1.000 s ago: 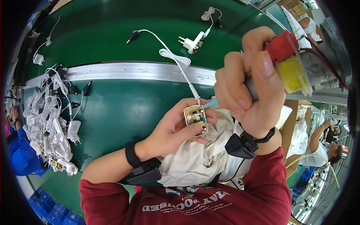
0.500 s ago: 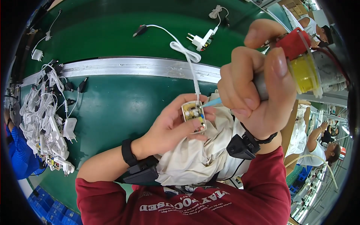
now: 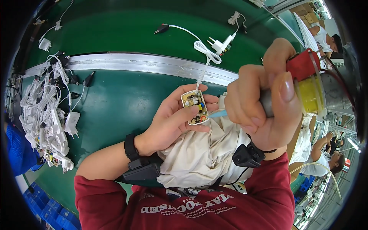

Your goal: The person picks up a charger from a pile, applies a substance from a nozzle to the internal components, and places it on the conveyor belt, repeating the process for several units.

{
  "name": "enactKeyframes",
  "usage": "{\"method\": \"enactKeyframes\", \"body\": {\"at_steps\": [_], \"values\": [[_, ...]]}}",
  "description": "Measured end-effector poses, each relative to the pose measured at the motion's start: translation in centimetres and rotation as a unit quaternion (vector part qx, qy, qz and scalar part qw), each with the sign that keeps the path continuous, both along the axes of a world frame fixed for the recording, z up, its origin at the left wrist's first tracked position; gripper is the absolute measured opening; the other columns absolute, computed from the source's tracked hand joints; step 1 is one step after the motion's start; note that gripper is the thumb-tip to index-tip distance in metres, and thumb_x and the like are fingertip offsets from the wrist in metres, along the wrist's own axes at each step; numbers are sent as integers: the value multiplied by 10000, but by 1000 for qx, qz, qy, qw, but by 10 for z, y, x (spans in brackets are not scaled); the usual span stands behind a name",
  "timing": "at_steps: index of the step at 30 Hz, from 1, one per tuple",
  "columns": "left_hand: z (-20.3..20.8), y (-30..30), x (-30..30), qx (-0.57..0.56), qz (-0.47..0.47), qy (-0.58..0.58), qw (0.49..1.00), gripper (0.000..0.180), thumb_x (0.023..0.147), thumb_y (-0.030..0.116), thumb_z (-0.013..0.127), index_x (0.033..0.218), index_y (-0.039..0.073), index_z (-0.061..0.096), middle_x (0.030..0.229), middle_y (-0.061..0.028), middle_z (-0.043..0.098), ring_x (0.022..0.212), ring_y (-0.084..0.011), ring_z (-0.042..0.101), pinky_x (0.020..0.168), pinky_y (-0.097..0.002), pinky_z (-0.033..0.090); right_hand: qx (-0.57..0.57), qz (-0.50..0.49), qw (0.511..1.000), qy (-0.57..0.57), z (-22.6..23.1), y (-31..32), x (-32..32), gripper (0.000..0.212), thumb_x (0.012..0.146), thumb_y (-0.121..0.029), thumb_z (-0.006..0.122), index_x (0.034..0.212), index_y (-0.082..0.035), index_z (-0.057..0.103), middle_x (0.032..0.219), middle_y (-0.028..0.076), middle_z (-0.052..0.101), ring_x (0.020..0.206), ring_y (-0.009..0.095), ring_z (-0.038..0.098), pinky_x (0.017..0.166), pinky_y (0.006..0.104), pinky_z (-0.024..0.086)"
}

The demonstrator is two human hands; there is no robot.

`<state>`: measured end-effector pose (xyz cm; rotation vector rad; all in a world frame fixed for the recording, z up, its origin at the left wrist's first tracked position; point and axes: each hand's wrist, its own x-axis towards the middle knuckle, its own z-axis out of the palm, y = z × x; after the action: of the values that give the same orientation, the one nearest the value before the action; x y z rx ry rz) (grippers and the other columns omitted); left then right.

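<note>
Cradled in my left hand is an open white power adapter, its circuit board facing up and my thumb pressing on the parts. A white cord leaves its top end and runs over the metal rail. My right hand, raised close to the camera, wraps round a grey hand tool with a red block and a yellow ring. Its pale blue tip points at the adapter's lower right edge; whether it touches, I cannot tell. Cream cloth lies bunched below both hands.
A heap of white corded adapters lies at the left on the green bench. Beyond the metal rail, another corded adapter rests on a green surface. Blue bins stand lower left. Other people are at the right.
My right hand and the tool have come down, the tip shifting from the adapter's cord end toward its lower right edge. The adapter has turned slightly in my left hand. The view has shifted.
</note>
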<state>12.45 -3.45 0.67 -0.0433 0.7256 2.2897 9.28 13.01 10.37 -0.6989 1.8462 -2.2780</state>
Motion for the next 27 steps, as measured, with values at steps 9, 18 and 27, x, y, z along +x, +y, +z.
{"method": "enactKeyframes", "body": {"at_steps": [9, 18, 27], "values": [[-4, 2, 2, 75, -11, -11, 997, 422, 955, 74, 391, 1366, 71, 295, 1334, -169, 431, 1247, -256, 446, 940, -421, 491, 41, -53, 998, -18, 10, -6, 7, 279, 962, -375, 437, 991, -117, 334, 520, -4, 384, 370, 78, 323, 360, 226, 269], [-4, 4, 0, 168, -32, -10, 985, 426, 968, 105, 357, 1380, 56, 261, 1393, -183, 351, 1311, -279, 360, 1016, -465, 412, 33, 9, 999, -4, 8, -4, 7, 284, 954, -366, 456, 960, -114, 323, 519, 0, 383, 383, 82, 352, 369, 227, 289], [1, 2, -1, 156, -33, -30, 987, 416, 968, 107, 370, 1371, 59, 276, 1382, -175, 367, 1302, -276, 375, 1007, -461, 422, 21, -55, 997, -42, 18, -16, 8, 273, 969, -361, 423, 989, -106, 328, 503, -8, 357, 373, 81, 331, 364, 227, 277]]}}
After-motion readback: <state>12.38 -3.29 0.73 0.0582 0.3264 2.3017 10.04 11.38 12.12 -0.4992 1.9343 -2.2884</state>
